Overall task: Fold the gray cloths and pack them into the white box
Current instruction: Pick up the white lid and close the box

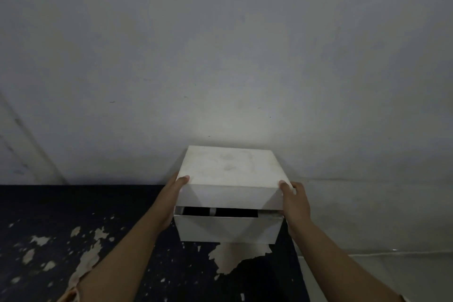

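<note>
A white box point(229, 229) stands on a dark table against the wall. Its white lid point(230, 171) sits tilted over the top, with a dark gap along the front edge. In that gap a dark content with a pale band shows; I cannot tell what it is. My left hand point(171, 193) grips the lid's left side, thumb on top. My right hand point(293, 200) grips the lid's right side, thumb on the corner. No loose gray cloth is in view.
The dark table top point(73, 223) is worn, with pale patches where the coating has peeled. A plain grey wall point(220, 56) rises right behind the box. The table's right edge runs just right of the box.
</note>
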Tool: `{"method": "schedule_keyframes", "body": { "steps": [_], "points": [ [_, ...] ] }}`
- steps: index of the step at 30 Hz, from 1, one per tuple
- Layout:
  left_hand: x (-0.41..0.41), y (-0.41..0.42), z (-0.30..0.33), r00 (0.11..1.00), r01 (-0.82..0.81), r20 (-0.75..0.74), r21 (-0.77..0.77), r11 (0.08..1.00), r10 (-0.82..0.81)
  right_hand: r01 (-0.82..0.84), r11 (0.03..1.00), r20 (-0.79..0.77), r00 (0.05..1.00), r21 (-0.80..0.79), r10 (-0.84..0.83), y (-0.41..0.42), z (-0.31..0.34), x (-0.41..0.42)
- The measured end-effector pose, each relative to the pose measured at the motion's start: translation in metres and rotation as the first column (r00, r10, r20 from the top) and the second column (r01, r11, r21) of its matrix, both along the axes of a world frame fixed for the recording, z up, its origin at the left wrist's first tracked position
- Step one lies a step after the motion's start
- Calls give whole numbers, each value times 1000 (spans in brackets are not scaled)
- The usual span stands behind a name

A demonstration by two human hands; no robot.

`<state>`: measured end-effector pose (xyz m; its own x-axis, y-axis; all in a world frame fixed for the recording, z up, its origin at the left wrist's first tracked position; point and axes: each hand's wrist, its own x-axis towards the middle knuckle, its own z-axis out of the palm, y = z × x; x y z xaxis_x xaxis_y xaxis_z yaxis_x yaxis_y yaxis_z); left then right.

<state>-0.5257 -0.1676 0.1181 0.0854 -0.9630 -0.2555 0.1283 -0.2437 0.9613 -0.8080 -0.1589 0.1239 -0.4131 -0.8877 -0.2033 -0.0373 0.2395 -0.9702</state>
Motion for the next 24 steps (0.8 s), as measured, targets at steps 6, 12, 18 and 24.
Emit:
{"method": "schedule_keyframes", "body": {
  "steps": [6, 12, 18, 24],
  "points": [
    [0, 1, -14, 996, -39, -74, 84, 996, 45, 32, 999, -10, 999, -12, -32, -2, -8, 6],
    [3, -1, -18, 995, -15, -97, 49, 999, 20, 51, 999, -32, 998, -8, -51, 2, -20, 8],
    [4, 2, -25, 985, 21, -170, 59, 998, -11, 34, 997, -2, 999, -72, -34, 6, -24, 10],
    [5, 5, -23, 980, 50, -197, 55, 997, -38, -41, 987, 73, 996, -153, 52, 14, -31, 13]
  ]
}}
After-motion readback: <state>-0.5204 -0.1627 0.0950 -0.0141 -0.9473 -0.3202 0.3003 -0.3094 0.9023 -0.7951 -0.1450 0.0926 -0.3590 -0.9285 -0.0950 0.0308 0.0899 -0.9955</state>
